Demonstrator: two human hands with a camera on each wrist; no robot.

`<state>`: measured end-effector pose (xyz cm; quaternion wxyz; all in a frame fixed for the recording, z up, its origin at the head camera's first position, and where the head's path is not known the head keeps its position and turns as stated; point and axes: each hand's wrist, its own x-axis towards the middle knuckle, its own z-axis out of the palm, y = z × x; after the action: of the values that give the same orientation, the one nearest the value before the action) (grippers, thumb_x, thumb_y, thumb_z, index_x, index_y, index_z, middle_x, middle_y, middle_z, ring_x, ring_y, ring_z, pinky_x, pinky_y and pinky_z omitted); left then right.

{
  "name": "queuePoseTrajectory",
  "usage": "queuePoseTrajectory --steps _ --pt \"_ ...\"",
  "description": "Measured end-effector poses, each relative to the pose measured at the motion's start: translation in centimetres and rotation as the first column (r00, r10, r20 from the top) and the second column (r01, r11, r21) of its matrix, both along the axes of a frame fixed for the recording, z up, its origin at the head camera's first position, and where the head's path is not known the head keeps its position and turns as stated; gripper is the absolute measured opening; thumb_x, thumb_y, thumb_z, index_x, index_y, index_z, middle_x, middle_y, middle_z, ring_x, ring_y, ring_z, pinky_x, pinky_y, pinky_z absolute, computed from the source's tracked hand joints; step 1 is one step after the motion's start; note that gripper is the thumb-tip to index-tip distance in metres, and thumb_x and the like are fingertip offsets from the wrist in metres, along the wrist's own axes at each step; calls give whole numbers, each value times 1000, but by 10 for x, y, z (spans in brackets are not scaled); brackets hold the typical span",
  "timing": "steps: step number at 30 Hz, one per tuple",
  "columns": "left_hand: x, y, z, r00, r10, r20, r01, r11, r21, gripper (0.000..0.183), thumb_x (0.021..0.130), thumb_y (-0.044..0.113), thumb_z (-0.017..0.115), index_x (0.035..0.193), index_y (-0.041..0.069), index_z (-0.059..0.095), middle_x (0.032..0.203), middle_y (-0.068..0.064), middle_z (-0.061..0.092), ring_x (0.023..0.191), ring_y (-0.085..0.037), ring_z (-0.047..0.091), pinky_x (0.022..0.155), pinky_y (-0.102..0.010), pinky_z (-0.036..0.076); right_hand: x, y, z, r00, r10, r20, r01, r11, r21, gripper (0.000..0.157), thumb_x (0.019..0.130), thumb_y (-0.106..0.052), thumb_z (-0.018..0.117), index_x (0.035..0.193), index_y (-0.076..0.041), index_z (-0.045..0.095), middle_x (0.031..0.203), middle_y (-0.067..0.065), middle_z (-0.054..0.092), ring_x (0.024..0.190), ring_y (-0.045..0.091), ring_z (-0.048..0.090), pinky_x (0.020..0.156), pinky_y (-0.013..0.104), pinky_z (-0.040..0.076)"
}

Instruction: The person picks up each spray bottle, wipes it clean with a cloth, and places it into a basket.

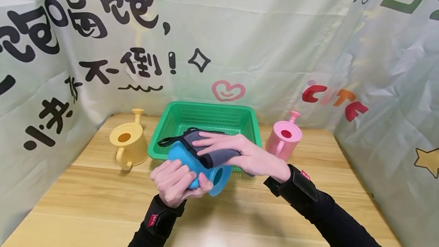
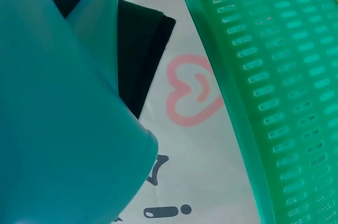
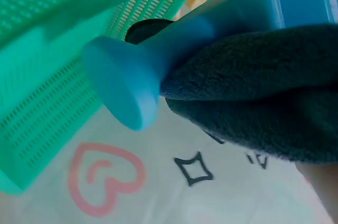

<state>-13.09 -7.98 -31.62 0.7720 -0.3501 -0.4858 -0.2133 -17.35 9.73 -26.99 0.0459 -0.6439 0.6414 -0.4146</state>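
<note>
A blue watering can (image 1: 181, 155) is tipped on its side above the table, its round opening facing right. My left hand (image 1: 176, 180) grips it from below with curled fingers; the can fills much of the left wrist view. A dark grey cloth (image 1: 219, 157) with black edging and a hanging loop lies folded against the can's upper side. My right hand (image 1: 233, 148) holds the cloth there, fingers stretched across its top and thumb along its lower edge. The right wrist view shows the can's spout (image 3: 124, 84) poking out beside the cloth's folds.
Just behind the hands stands a green perforated basket (image 1: 255, 125) on the wooden table (image 1: 103, 201). To its left is a yellow watering can (image 1: 135, 144), to its right a pink watering can (image 1: 284, 140). A printed white curtain (image 1: 274, 48) encloses the back and sides.
</note>
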Motion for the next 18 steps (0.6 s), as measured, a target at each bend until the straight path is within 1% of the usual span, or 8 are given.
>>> queuePoseTrajectory --steps 3,5,7,10,12,14,18 --pt "0 0 0 1000 -4 -21 4 1000 -13 36 70 8 52 47 16 25 48 7 17 40 -5 11 41 -18 4 3 -1 1 993 20 -119 -22 1000 -10 36 90 3 46 122 2 62 134 16 55 135 33 33 111 47 28" --pt "0 -1 0 1000 -5 -29 4 1000 -23 36 71 8 52 48 16 26 48 7 18 40 -5 12 42 -18 4 5 -2 3 988 38 -150 -40 999 -10 36 90 1 45 122 2 62 134 16 56 135 34 34 111 48 28" --pt "0 -1 0 1000 -1 -31 1 1000 -20 36 70 9 52 47 16 25 48 7 17 39 -5 11 42 -18 3 5 -1 4 991 35 -126 -37 999 -11 36 90 2 45 121 2 62 134 16 56 135 34 34 111 48 28" --pt "0 -1 0 1000 6 -25 -6 1000 -4 37 70 10 53 47 16 24 47 7 17 38 -6 12 41 -18 3 4 1 3 1000 5 -30 -6 1000 -14 35 90 4 48 122 4 61 135 18 54 135 33 33 111 47 28" --pt "0 -2 0 1000 6 -24 -6 1000 7 38 70 10 53 46 16 24 46 7 17 38 -6 12 41 -18 3 5 2 2 1000 -18 5 18 1000 -16 34 91 5 49 123 5 60 136 18 53 136 32 33 111 46 29" --pt "0 -2 1 1000 4 -27 -4 1000 9 38 70 11 53 46 15 24 46 6 17 38 -6 12 41 -18 3 6 2 2 1000 -22 -10 22 1000 -18 33 93 2 49 124 4 60 136 17 53 136 32 32 111 46 29" --pt "1 -3 0 1000 -7 -26 6 1000 -16 37 71 9 53 47 15 25 48 7 17 40 -6 11 42 -18 3 8 1 4 991 15 -130 -17 1000 -19 35 92 0 44 122 1 62 134 16 55 135 34 33 111 48 28"
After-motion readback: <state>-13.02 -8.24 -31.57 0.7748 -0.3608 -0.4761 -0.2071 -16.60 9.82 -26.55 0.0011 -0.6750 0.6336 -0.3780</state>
